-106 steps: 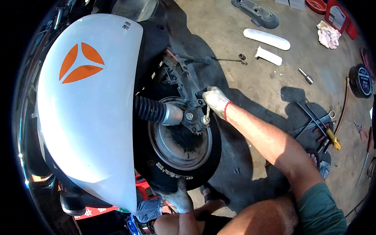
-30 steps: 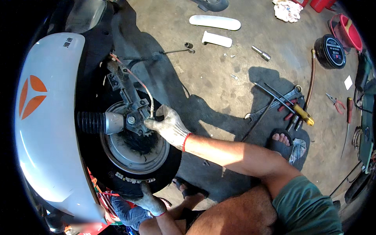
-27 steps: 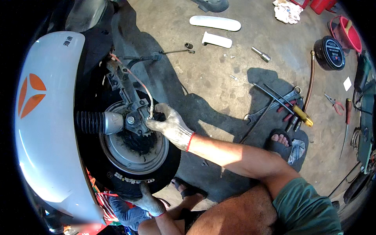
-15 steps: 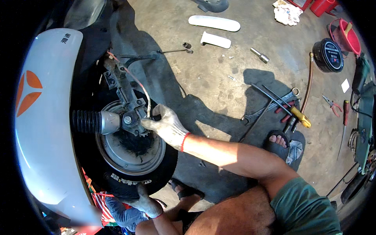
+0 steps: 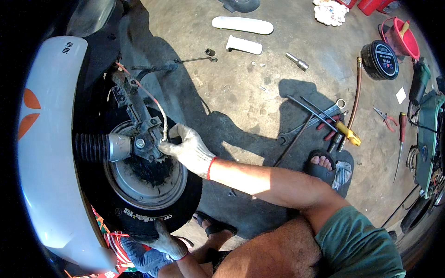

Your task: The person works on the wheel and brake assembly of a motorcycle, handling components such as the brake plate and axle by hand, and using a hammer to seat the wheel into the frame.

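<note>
A wheel with a black tyre (image 5: 109, 201) and grey metal rim (image 5: 139, 198) stands beside the white fender of a scooter. Above its hub is a bracket with a bolt (image 5: 140, 143). Running down to this bracket is a thin reddish cable (image 5: 150, 96) with a pale end. My right hand (image 5: 190, 150), in a white glove with a red cuff, pinches near the cable's lower end; its fingertips partly hide the spot. My left hand (image 5: 168, 243), gloved too, grips the tyre's near edge, some fingers hidden behind it.
The white fender (image 5: 51, 185) and a black spring boot (image 5: 90, 147) flank the wheel. On the floor lie a large wrench (image 5: 310, 121), a yellow-handled screwdriver (image 5: 347, 133), pliers (image 5: 385, 119), a socket (image 5: 296, 61) and white panels (image 5: 243, 25). A black tub (image 5: 380, 60) and red bucket (image 5: 402, 37) stand farther right.
The whole view has shifted, so the scene sits slightly farther left. Both hands keep their places, the right at the cable end and the left on the tyre.
</note>
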Motion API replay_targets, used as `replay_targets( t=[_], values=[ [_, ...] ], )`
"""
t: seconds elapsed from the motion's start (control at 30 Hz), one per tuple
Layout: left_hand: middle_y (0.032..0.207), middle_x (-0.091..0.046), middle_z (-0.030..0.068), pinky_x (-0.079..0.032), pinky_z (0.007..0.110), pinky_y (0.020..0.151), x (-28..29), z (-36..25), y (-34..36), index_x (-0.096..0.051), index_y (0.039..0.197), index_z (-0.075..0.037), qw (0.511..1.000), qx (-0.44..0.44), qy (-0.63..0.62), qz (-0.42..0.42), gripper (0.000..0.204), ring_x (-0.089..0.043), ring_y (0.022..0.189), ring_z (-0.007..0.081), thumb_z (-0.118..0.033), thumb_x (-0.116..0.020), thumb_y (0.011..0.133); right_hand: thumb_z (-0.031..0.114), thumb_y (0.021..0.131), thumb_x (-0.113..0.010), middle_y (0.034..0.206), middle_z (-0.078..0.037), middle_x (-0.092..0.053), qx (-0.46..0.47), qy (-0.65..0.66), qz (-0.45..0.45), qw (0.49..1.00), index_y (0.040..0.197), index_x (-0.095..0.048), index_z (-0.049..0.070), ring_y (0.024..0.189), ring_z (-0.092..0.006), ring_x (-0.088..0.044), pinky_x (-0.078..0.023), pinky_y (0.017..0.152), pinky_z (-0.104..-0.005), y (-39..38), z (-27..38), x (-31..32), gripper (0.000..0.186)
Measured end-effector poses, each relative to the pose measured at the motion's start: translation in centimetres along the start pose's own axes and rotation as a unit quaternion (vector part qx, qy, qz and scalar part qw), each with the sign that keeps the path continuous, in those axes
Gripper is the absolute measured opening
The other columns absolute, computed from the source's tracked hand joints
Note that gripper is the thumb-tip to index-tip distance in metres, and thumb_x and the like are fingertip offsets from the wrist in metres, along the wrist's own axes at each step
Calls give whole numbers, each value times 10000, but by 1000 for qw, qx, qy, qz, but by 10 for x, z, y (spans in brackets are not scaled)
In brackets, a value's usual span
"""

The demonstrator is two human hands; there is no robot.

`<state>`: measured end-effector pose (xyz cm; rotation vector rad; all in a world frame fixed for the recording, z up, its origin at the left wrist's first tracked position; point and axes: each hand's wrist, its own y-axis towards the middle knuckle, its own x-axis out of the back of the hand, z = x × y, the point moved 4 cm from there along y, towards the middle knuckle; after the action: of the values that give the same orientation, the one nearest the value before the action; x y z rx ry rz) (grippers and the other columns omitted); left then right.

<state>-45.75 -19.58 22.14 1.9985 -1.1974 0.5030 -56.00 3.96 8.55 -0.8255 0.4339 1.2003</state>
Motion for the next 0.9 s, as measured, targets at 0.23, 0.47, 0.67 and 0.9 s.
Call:
replay_targets(
  t=[0.23,0.47,0.67,0.9],
  values=[
    [1484,-323,261,-456,484,1055,-3,-5,2,-109,1536,-20,1000,-7,8,-9,1210,-415,1311,385,-273,-888,645,197,886,-712,937,-50,-593,10,47,17,999,1044,-573,15,800,-119,-565,-483,742,-269,0,-3,-1,278],
    [1473,-338,255,-497,502,1035,3,1,4,-119,1541,-77,999,-16,24,-18,1186,-428,1320,399,-189,-884,642,202,869,-720,913,-52,-596,36,76,30,996,1030,-583,3,826,-117,-559,-480,733,-273,2,-7,-2,291],
    [1475,-353,223,-489,488,1051,-9,-14,0,-133,1539,-80,1000,-4,-17,-11,1182,-427,1323,378,-178,-888,635,135,889,-702,930,-50,-597,-5,63,14,998,1033,-575,5,831,-107,-571,-488,734,-258,-1,1,0,232],
    [1475,-381,202,-416,446,1089,7,14,3,-208,1525,-36,999,-21,-32,-22,1130,-432,1316,316,-200,-893,641,138,870,-725,919,-37,-598,7,5,9,1000,1006,-584,21,842,-98,-571,-490,744,-252,-6,5,3,228]
  ],
)
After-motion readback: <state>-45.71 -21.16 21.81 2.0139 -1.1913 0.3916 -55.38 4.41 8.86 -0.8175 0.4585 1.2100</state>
